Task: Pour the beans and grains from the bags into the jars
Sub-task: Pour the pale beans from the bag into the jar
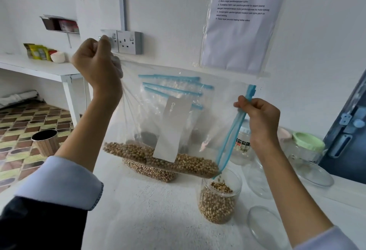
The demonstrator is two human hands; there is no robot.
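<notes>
A clear zip bag (150,115) with a white label and tan beans (162,156) in its lower part hangs tilted over the white counter. My left hand (97,65) grips its upper left corner, held high. My right hand (261,119) pinches the blue zip strip at the bag's open edge. Beans fall from the bag's lowest corner into an open clear jar (219,200), which is mostly full of beans. Behind the held bag lie more zip bags (174,89), one holding grains (150,172).
Empty clear jars (259,178) and a green-lidded jar (307,146) stand to the right; a clear lid (267,228) lies near the front. A wall socket (128,41) and a printed sheet (239,21) hang behind. A wooden cup (46,142) is on the floor at left.
</notes>
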